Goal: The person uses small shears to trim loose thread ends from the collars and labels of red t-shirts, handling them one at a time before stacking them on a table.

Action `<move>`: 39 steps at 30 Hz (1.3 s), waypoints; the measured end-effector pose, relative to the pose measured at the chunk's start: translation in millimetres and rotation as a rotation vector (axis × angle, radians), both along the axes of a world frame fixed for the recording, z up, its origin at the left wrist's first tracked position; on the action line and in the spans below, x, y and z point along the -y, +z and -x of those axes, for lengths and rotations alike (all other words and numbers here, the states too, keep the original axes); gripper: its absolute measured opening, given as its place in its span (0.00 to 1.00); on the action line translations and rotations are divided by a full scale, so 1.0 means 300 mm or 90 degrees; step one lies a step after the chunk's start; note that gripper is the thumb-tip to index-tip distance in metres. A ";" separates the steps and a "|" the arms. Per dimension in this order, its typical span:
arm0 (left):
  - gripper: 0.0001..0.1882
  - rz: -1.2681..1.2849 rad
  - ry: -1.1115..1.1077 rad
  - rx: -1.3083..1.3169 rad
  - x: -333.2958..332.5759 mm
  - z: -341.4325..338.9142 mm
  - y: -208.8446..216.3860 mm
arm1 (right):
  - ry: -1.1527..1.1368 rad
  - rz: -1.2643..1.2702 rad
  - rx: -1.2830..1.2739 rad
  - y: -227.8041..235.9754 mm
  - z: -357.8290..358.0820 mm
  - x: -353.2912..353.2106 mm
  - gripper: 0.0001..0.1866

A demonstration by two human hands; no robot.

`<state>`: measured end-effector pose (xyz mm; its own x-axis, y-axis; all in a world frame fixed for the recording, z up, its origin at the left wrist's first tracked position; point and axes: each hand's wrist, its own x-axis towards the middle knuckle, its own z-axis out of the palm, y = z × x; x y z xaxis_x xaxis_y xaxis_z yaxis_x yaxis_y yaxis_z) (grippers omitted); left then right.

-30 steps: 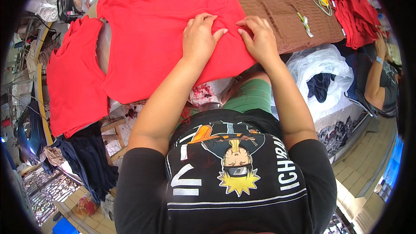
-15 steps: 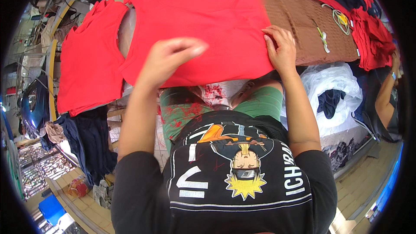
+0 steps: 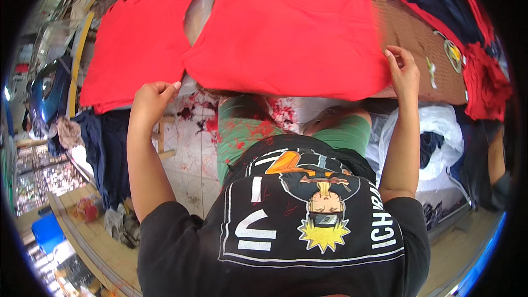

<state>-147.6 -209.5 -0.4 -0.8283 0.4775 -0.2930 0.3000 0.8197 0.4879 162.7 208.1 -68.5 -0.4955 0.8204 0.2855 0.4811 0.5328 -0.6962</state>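
Note:
A red sleeveless top (image 3: 291, 38) lies spread out in front of me, its hem toward my lap. My right hand (image 3: 405, 70) is at its right edge, with thumb and fingers apart and bent. To the left, a second red sleeveless garment (image 3: 140, 49) lies flat. My left hand (image 3: 154, 100) is just off that garment's lower right corner, its thumb and fingertips drawn together. Whatever might be between those fingertips is too small to make out.
A brown textured cloth (image 3: 410, 33) covers the work surface at right, bearing a coiled cord (image 3: 453, 55). Beyond are dark blue and red garments (image 3: 488, 82). A white plastic bag (image 3: 448, 124) holds dark fabric. Navy cloth (image 3: 104, 148) hangs at left. Red scraps (image 3: 283, 109) litter the floor.
My left hand has moved left and down from over the middle top to beside the left garment. My right hand remains by the top's right edge. The whole view has shifted slightly.

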 end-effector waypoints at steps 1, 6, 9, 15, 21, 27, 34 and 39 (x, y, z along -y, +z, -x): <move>0.22 0.003 0.009 0.024 -0.015 0.016 -0.015 | -0.024 0.007 0.021 0.012 -0.016 -0.007 0.16; 0.22 -0.211 0.052 0.000 -0.154 -0.009 -0.113 | 0.013 0.109 0.199 0.013 -0.082 0.018 0.24; 0.12 -0.406 0.073 0.096 -0.164 0.079 -0.196 | 0.087 0.154 0.123 0.018 -0.066 0.024 0.15; 0.13 -0.886 -0.091 0.166 -0.322 0.148 0.352 | 0.225 0.279 -0.369 0.404 -0.057 -0.134 0.08; 0.20 -0.783 -0.156 0.106 -0.534 0.221 0.554 | 0.298 0.301 -0.435 0.583 0.128 -0.055 0.20; 0.19 -0.915 -0.184 0.137 -0.419 0.288 0.831 | 0.403 0.209 -0.515 0.915 0.047 -0.053 0.20; 0.24 -0.666 -0.329 0.161 -0.345 0.395 0.861 | 0.295 0.202 -0.579 0.966 0.043 -0.082 0.17; 0.23 -0.788 -0.200 0.116 -0.710 0.348 0.789 | 0.087 0.157 -0.452 1.021 0.004 -0.359 0.16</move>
